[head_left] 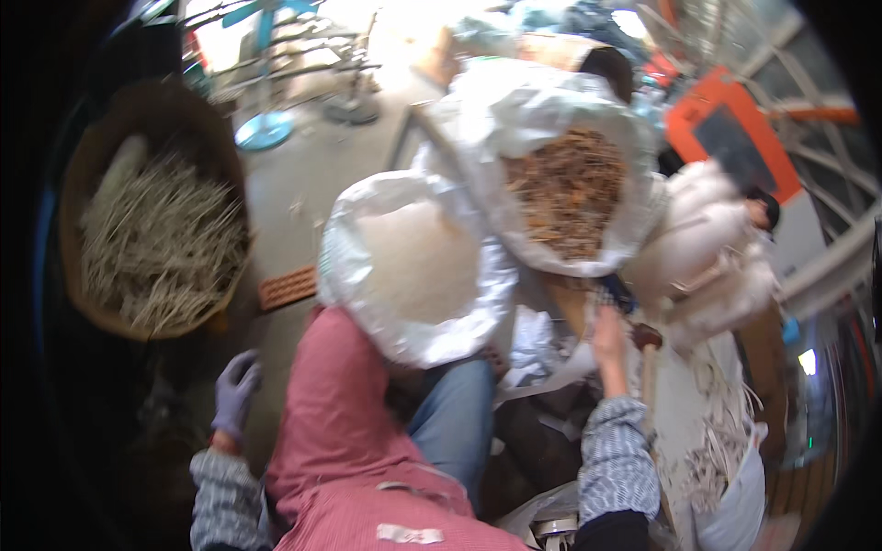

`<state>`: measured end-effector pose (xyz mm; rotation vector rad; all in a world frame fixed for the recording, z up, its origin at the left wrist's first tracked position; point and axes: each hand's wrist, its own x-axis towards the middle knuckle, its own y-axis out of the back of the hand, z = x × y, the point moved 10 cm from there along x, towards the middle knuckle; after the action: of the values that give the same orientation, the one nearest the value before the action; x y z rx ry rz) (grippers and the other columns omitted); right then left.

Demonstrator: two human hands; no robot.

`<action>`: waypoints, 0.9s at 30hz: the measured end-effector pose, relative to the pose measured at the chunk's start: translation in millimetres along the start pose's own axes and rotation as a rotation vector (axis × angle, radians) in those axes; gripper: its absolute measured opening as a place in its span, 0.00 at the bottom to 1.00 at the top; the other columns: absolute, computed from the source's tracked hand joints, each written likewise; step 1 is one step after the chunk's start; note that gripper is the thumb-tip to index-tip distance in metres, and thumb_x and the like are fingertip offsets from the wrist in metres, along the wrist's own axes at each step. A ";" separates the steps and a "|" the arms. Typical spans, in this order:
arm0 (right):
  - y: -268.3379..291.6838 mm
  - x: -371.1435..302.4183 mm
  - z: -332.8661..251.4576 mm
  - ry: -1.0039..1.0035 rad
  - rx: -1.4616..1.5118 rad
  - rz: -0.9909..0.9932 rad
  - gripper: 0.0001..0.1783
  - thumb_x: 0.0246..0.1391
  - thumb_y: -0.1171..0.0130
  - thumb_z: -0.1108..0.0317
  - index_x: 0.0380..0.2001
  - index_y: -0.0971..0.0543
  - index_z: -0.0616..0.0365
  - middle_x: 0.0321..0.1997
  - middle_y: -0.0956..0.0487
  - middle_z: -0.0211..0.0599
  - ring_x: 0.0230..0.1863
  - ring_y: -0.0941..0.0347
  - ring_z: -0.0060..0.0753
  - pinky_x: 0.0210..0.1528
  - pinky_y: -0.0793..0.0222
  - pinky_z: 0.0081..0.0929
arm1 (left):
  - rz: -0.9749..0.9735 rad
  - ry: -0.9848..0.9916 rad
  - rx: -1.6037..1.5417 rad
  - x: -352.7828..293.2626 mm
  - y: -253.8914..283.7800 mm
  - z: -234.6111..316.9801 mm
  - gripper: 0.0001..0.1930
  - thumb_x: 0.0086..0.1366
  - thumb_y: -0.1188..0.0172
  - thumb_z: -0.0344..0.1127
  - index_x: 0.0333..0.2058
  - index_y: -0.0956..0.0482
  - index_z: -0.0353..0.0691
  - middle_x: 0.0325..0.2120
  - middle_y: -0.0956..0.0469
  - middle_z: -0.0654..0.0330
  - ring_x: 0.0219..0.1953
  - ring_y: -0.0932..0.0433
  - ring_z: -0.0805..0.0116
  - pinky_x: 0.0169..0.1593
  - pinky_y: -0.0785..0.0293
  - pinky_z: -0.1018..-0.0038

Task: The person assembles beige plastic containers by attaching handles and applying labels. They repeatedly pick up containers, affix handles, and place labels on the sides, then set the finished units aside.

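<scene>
My left hand [236, 397], in a pale purple glove, hangs over the dark floor at lower left. Its fingers are apart and hold nothing. My bare right hand [607, 338] stretches forward at the right, close to a small dark blue object [617, 294]. Blur smears its fingertips, so I cannot tell whether they grip that object. Just right of this hand is a brown knob-like head [646, 336] on a wooden stick. Between my hands, an open white sack [503, 292] stands near my knees, filled with pale granules [423, 262].
Behind it, a larger white sack [501, 119] holds brown chips [570, 193]. A brown-rimmed container [78, 275] of pale strips stands left. A red perforated brick [288, 287] lies on the floor. More strips fill a bag [740, 500] at lower right. A blue fan base [265, 131] stands beyond.
</scene>
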<state>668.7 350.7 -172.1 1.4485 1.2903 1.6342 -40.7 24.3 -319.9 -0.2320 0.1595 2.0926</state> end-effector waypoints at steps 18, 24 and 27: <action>-64.1 -81.7 -290.1 0.039 0.777 -0.289 0.09 0.60 0.50 0.80 0.41 0.21 0.67 0.37 0.20 0.38 0.39 0.24 0.28 0.46 0.27 0.24 | 0.065 1.254 1.305 -361.6 344.1 -290.3 0.31 0.55 0.40 0.47 0.59 0.35 0.57 0.61 0.37 0.59 0.56 0.29 0.51 0.57 0.34 0.52; -32.6 -71.6 -437.4 0.334 0.895 -0.457 0.17 0.50 0.48 0.87 0.42 0.20 0.61 0.34 0.20 0.37 0.37 0.22 0.27 0.42 0.27 0.22 | -0.417 1.280 1.426 -368.4 391.7 -321.6 0.25 0.54 0.39 0.52 0.51 0.24 0.54 0.56 0.30 0.55 0.56 0.28 0.56 0.57 0.32 0.56; -43.9 -95.1 -459.0 0.201 1.080 -0.564 0.16 0.52 0.48 0.83 0.43 0.20 0.60 0.35 0.18 0.36 0.38 0.22 0.25 0.41 0.28 0.21 | -0.173 0.824 1.585 -276.6 383.0 -245.5 0.19 0.54 0.37 0.53 0.41 0.18 0.51 0.46 0.24 0.55 0.51 0.25 0.57 0.53 0.30 0.59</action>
<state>242.7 155.9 -218.6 1.2206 2.6251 0.6808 -209.1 -452.1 -488.0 -0.0854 2.0252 1.0579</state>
